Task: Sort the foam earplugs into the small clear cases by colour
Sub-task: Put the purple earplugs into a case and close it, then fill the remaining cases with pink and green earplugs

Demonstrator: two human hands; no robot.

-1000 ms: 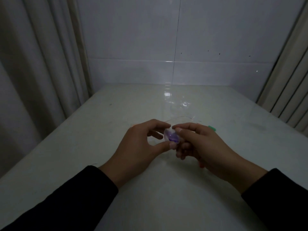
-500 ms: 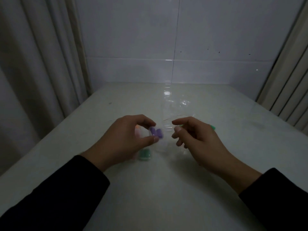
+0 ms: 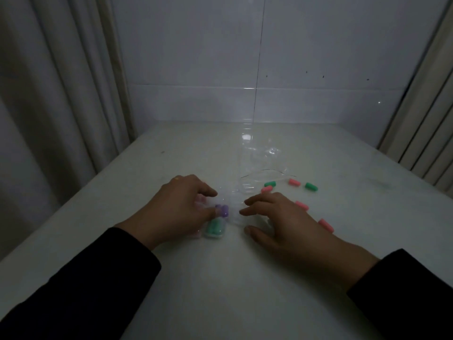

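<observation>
My left hand (image 3: 181, 207) rests low on the white table (image 3: 220, 278), thumb and fingers pinching a small clear case with purple earplugs (image 3: 222, 210). Just in front of it lies a clear case with green earplugs (image 3: 215, 228). A pinkish case (image 3: 199, 200) shows partly under my left fingers. My right hand (image 3: 282, 222) hovers with its fingers spread and nothing in it. Loose pink earplugs (image 3: 302, 205) and green earplugs (image 3: 311, 186) lie to its right and behind it.
A crumpled clear plastic bag (image 3: 259, 173) lies behind the hands at mid-table. Faint clear plastic (image 3: 239, 215) sits between my hands. Curtains hang at the left (image 3: 61, 94) and right (image 3: 426, 119), with a tiled wall (image 3: 257, 57) behind.
My hands have parted. The left hand carried the purple case left and down to the table beside the green case. The right hand let go, opened and lowered.
</observation>
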